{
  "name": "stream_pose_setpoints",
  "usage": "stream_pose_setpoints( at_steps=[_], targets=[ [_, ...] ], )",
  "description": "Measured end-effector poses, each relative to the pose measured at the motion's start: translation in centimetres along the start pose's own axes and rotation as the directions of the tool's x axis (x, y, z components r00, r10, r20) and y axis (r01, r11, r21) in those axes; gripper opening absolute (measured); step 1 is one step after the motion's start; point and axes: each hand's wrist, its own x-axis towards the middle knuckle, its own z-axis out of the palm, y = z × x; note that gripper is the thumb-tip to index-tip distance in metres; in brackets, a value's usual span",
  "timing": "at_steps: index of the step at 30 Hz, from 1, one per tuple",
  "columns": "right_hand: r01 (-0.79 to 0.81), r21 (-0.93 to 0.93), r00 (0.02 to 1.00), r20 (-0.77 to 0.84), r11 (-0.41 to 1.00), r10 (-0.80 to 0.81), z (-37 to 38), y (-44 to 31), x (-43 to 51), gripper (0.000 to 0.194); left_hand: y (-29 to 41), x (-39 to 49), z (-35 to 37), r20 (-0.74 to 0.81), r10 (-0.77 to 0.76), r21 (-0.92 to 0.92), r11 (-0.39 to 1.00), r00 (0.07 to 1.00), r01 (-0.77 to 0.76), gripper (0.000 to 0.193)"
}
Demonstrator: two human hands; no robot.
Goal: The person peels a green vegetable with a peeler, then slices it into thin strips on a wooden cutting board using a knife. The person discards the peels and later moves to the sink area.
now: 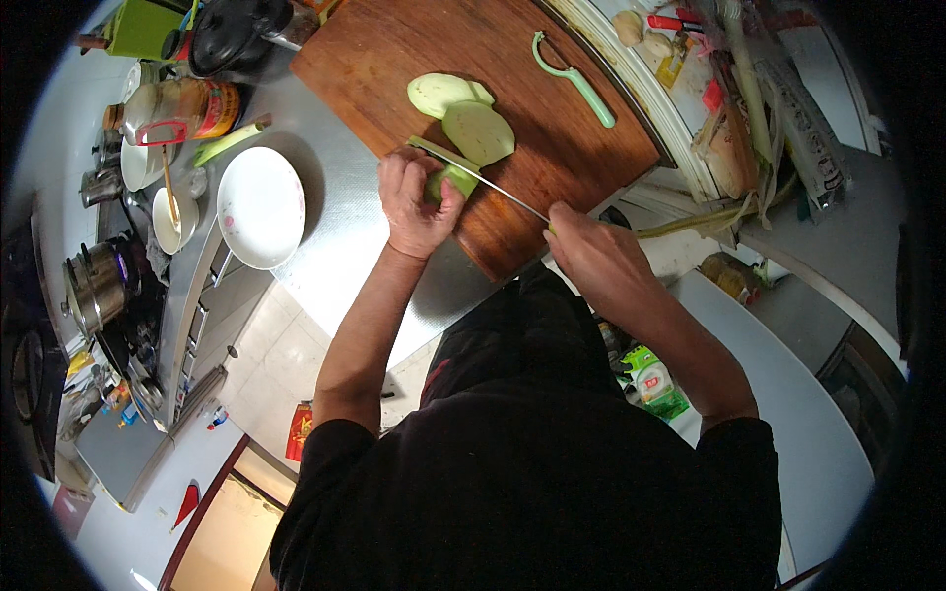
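My left hand [419, 203] grips a pale green peeled vegetable piece [452, 181] near the left edge of the wooden cutting board [355, 55]. In my right hand [595, 244] is the handle of a kitchen knife [510, 196], its blade reaching across to the vegetable. A thin green strip lies along the far side of the blade. Just beyond it rest two flat-cut pale green pieces, one [479, 133] overlapping the other [436, 94]. My left fingers partly hide the held piece.
A light green peeler [580, 85] lies at the board's right. White plate [261, 207] sits on the metal counter left of the board. Behind it are a small bowl [174, 221], a large jar [177, 109] and a scallion stalk [229, 142]. A steel pot [96, 288] stands far left.
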Motion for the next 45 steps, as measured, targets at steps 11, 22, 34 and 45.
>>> stream_pose_setpoints(
  at_steps=[11, 22, 34, 45],
  targets=[
    [0.033, 0.044, 0.999, -0.035, 0.999, -0.031, 2.0, 0.9, 1.8, 0.015, 0.2, 0.2, 0.0, 0.029, -0.003, -0.027, 1.000, 1.000, 0.004, 0.020],
    [0.009, -0.009, 1.000, -0.023, 1.000, -0.009, 3.7, 1.5, 2.7, 0.012, -0.1, 0.2, -0.2, 0.043, -0.031, -0.011, 0.999, 0.999, 0.032, 0.022],
    [-0.044, 0.138, 0.998, -0.029, 0.990, 0.049, 5.2, 3.0, 4.9, 0.018, 0.0, -0.3, -0.8, 0.054, -0.010, -0.031, 0.999, 0.998, 0.012, 0.022],
    [0.034, 0.026, 0.998, -0.061, 0.999, -0.033, 0.4, -0.4, 0.7, 0.018, -0.3, -0.8, -0.2, -0.001, -0.029, -0.031, 0.999, 1.000, 0.029, 0.021]
  ],
)
